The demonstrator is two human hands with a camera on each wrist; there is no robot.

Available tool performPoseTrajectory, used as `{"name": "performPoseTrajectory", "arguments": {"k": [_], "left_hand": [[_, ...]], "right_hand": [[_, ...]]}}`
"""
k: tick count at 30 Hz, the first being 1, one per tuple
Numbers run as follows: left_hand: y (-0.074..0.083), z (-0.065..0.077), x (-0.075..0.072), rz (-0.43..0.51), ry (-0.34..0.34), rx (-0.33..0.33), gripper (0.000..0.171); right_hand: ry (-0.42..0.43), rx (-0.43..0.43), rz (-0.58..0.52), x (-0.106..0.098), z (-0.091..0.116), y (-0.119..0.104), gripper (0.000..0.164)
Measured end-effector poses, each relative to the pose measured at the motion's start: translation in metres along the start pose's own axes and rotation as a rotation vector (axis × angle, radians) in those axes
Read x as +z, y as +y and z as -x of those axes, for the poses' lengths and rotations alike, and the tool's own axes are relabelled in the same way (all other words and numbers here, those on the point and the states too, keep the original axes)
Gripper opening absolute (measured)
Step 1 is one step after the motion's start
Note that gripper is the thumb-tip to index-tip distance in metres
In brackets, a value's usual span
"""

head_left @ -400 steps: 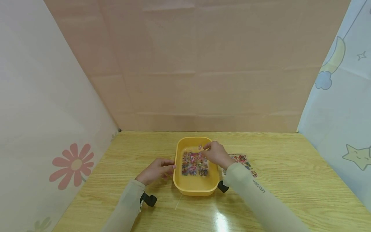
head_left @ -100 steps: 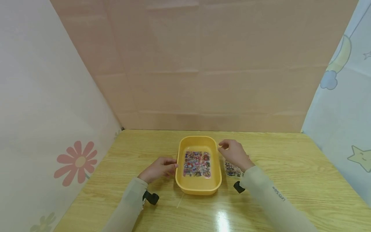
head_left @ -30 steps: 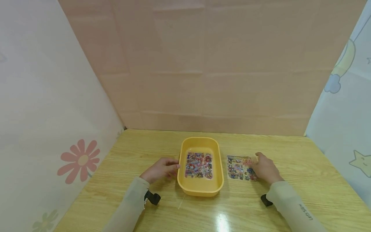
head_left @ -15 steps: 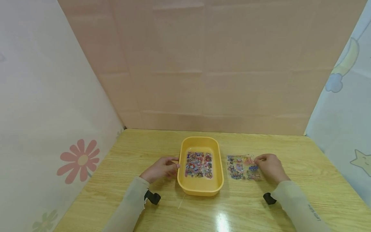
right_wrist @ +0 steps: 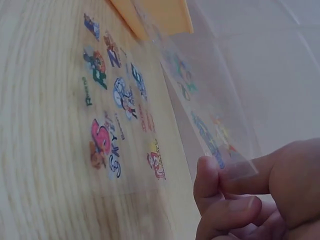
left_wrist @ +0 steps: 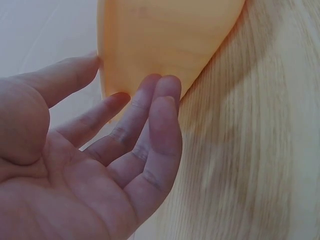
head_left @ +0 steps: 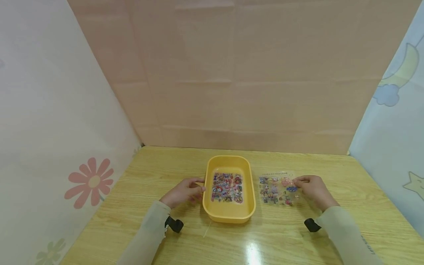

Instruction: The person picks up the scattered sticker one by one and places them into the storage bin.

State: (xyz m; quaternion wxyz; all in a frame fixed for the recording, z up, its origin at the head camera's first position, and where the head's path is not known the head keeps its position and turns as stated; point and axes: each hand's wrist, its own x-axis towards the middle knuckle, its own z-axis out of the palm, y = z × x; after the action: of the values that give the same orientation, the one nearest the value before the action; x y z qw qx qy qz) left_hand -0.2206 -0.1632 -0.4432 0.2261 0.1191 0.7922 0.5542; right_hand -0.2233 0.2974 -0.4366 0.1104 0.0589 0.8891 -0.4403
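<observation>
A yellow plastic tray [head_left: 229,217] stands on the table, with a clear sheet of colourful stickers [head_left: 227,188] lying in it. At its left side is my left hand [head_left: 184,192], its fingers loosely bent. In the left wrist view, the fingertips [left_wrist: 167,82] rest at the tray's outer wall and the thumb reaches its rim. My right hand [head_left: 313,188] pinches a corner of another clear sticker sheet [head_left: 276,189] between thumb and index finger. The right wrist view shows this sheet [right_wrist: 200,110] tilted up from the table, above more printed stickers [right_wrist: 120,100] lying flat.
The wooden table [head_left: 172,165] meets a plain pinkish-brown backdrop [head_left: 228,92] at its far edge. Pale printed walls stand on both sides. A thin pale strip [head_left: 207,230] lies in front of the tray, and black straps with small black devices sit at both wrists.
Earlier my right hand was over the tray, then moved right to the sheets on the table. It now lifts one sheet by its right corner. My left hand has stayed beside the tray.
</observation>
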Motion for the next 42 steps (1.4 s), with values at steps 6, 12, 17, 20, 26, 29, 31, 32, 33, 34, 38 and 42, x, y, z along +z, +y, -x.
{"name": "performPoseTrajectory", "arguments": {"k": [6,12,17,20,26,29,31,32,33,34,38,42], "left_hand": [[0.000,0.000,0.000,0.006,-0.011,0.005,0.057],[0.001,0.001,0.000,0.013,0.002,-0.003,0.059],[0.001,0.001,0.000,0.021,0.003,-0.002,0.061],[0.001,0.001,0.000,0.024,0.003,0.002,0.062],[0.000,0.001,0.000,0.023,0.008,-0.004,0.062],[-0.001,0.000,0.000,0.021,0.010,-0.005,0.062],[-0.001,0.000,0.000,0.023,0.010,-0.008,0.062],[-0.001,0.000,0.000,0.024,0.010,-0.009,0.062],[-0.001,0.001,0.000,0.024,0.010,-0.009,0.062],[0.000,0.001,0.000,0.026,0.010,-0.010,0.063],[0.000,0.001,-0.001,0.027,0.008,-0.011,0.063],[-0.001,0.000,-0.001,0.021,0.007,-0.008,0.063]], "right_hand": [[-0.021,0.014,-0.008,-0.003,0.000,-0.002,0.054],[-0.037,0.025,-0.047,-0.004,0.000,-0.010,0.061],[-0.055,0.018,-0.057,-0.007,-0.001,-0.018,0.066],[-0.052,0.011,-0.066,-0.007,-0.001,-0.024,0.065],[-0.035,-0.013,-0.078,-0.002,-0.002,-0.037,0.063],[-0.025,-0.022,-0.101,0.002,-0.003,-0.045,0.059],[-0.022,-0.030,-0.109,0.004,-0.003,-0.050,0.057],[-0.022,-0.034,-0.113,0.005,-0.004,-0.053,0.055],[-0.022,-0.036,-0.116,0.007,-0.004,-0.055,0.054],[-0.024,-0.038,-0.117,0.008,-0.004,-0.058,0.053],[-0.030,-0.051,-0.128,0.012,-0.004,-0.067,0.051],[-0.023,-0.058,-0.139,0.017,-0.006,-0.075,0.047]]}}
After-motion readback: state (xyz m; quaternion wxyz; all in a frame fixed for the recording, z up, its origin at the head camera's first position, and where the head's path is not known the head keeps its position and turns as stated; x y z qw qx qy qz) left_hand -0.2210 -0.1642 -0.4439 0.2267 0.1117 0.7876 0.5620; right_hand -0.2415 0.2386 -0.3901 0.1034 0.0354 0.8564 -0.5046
